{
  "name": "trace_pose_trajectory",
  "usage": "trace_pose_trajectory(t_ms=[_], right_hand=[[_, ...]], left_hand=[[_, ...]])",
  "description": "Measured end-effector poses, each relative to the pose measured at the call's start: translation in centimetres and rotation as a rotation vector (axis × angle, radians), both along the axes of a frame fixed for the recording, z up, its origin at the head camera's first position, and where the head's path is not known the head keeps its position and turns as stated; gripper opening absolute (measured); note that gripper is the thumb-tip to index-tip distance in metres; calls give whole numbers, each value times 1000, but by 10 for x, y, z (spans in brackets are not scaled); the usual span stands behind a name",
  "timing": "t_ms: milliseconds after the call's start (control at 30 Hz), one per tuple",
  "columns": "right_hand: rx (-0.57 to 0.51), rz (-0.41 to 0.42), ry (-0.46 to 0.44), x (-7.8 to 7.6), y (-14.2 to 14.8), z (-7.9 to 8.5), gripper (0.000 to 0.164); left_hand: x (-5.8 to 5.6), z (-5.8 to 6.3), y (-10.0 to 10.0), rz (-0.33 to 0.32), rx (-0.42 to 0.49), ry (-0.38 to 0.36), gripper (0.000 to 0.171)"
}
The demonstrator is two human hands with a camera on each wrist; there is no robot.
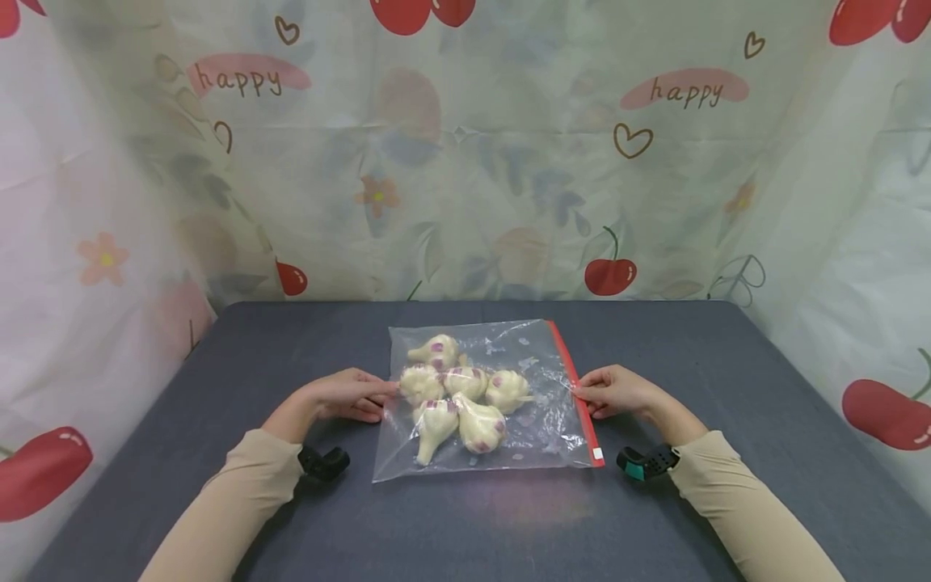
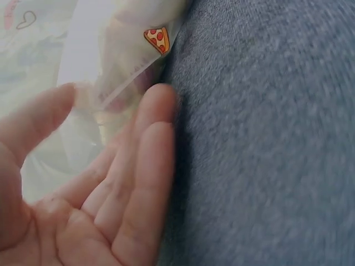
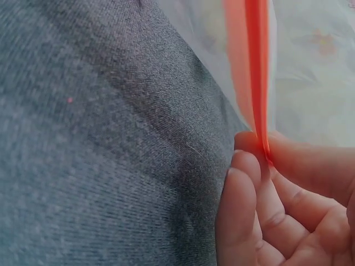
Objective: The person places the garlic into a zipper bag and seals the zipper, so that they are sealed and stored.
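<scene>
A clear zip bag (image 1: 541,404) with a red zip strip lies flat on the dark cloth. Several garlic bulbs (image 1: 482,424), cream with purple patches, are gathered in its left half. At the bag's left edge is my left hand (image 1: 349,396), its fingertips touching the plastic. The left wrist view has its fingers (image 2: 152,160) extended and the thumb apart from them. My right hand (image 1: 618,392) pinches the red strip (image 3: 257,72) between thumb and fingertips near the middle of the bag's right edge.
Dark grey-blue cloth covers the table (image 1: 305,339). A printed curtain (image 1: 465,162) with cherries and hearts hangs behind and along both sides. Black bands (image 1: 323,463) sit on the wrists, close above the table.
</scene>
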State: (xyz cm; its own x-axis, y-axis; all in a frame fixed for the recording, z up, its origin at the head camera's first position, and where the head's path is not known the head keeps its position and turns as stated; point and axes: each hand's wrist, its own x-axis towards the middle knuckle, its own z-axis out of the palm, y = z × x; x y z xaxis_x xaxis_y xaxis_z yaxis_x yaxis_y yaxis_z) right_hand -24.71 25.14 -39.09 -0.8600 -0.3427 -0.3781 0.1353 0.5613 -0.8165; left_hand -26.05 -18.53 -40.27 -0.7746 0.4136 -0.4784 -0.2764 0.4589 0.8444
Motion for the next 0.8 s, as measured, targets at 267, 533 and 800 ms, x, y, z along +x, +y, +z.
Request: trace_pose_trajectory(t_ms=[267, 533, 800], right_hand=[[-4, 6, -15, 0, 0, 0, 39], [-22, -14, -23, 0, 2, -2, 37], [-37, -22, -29, 0, 2, -1, 35]], left_hand=[[-2, -5, 5, 133, 63, 75, 32], [-1, -3, 5, 156, 55, 99, 25], [0, -1, 5, 159, 51, 79, 23]])
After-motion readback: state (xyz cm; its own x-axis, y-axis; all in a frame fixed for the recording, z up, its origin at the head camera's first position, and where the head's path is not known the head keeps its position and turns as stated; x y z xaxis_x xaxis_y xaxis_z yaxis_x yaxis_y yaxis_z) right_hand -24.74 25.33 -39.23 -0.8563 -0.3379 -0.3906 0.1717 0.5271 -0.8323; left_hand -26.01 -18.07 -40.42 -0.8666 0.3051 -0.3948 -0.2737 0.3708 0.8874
